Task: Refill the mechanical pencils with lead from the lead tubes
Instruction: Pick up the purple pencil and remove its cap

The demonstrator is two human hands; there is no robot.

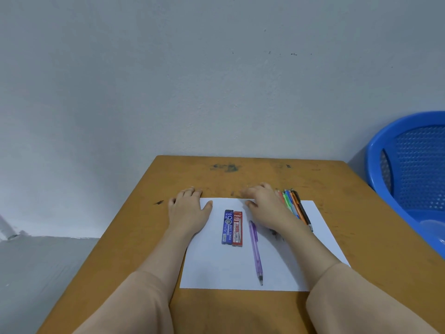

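a scuffed, ink-stained wooden desk [337, 179] stands against a bare grey wall [216, 80], with a blue plastic chair [409, 165] at its right and grey floor [36, 273] at the left. a white sheet [216, 268] lies on the desk. on it a blue tube [227, 227] and a red tube [237, 229] lie touching, a purple pencil [255, 250] just beside them. the left hand [189, 206] rests flat, fingers spread, over the sheet's far left corner. the right hand [265, 203], also flat and holding nothing, lies beside a bunch of coloured pencils [295, 204].
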